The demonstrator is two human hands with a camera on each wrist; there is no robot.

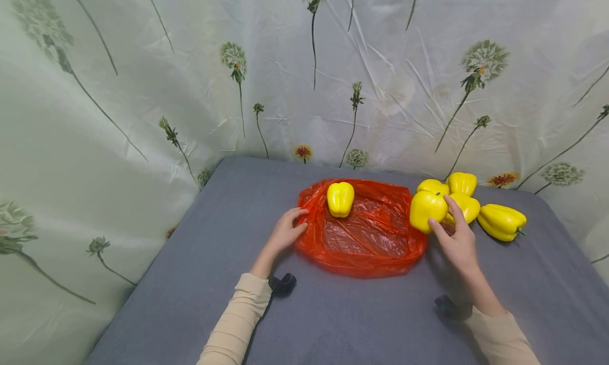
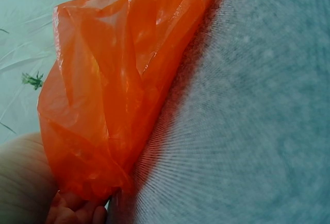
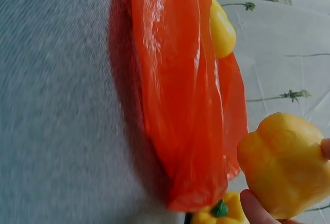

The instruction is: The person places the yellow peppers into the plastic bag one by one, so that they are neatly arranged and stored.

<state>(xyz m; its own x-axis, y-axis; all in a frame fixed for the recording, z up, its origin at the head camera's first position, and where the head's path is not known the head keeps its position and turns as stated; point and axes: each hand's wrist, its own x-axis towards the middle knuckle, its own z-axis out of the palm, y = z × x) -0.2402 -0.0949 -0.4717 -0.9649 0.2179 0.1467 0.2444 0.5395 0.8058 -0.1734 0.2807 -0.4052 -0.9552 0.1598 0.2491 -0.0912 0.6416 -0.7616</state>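
Note:
A red plastic bag [image 1: 366, 264] lies spread on the table with its mouth open upward. One yellow bell pepper [image 1: 340, 199] is inside it, at the back left. My left hand [image 1: 284, 230] grips the bag's left rim, its fingers partly hidden by the plastic [image 2: 118, 85]. Between the thumb and fingers of my right hand [image 1: 459, 243] is another yellow bell pepper [image 1: 427, 211], held up by the bag's right edge. In the right wrist view the held pepper [image 3: 283, 165] is beside the bag [image 3: 180, 90].
Several more yellow bell peppers rest at the right: one at the back [image 1: 462, 184], and one [image 1: 501, 222] lying on its side with a green stem. A grey cloth covers the table [image 1: 190, 280]. Behind it hangs a pale curtain [image 1: 285, 80] with dandelion prints.

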